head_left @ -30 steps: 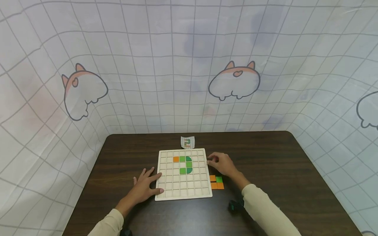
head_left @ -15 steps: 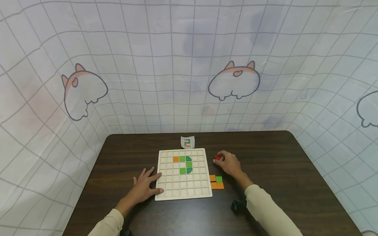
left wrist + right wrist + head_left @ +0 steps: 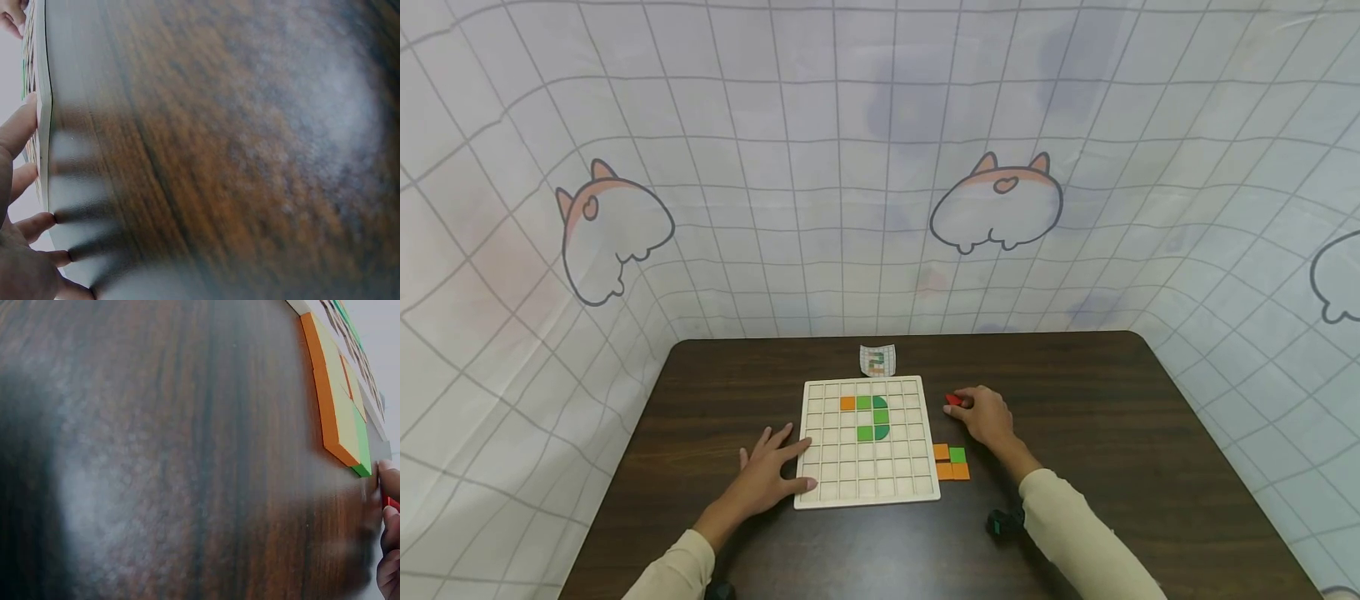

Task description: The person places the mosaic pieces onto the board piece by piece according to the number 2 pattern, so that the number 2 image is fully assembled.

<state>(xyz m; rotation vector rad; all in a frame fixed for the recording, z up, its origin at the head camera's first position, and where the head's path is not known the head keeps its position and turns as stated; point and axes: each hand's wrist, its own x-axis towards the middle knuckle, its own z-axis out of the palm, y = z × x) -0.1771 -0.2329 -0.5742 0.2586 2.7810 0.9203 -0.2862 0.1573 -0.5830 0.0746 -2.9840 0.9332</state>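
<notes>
Grip of the right hand (image 3: pixel 988 415) is narrow, with a red piece (image 3: pixel 953 400) pinched in it, just to the right of the pale board (image 3: pixel 831 467). Nearer the person, three orange squares (image 3: pixel 960 472) and a green square (image 3: pixel 957 455) sit together beside the board. The left hand (image 3: pixel 762 475) is spread wide, its thumb and pointing finger on the board's left edge. Orange and green shapes (image 3: pixel 881 417) lie on the board. Behind it, a small card (image 3: pixel 877 362) rests on the brown worktop (image 3: pixel 1075 392).
</notes>
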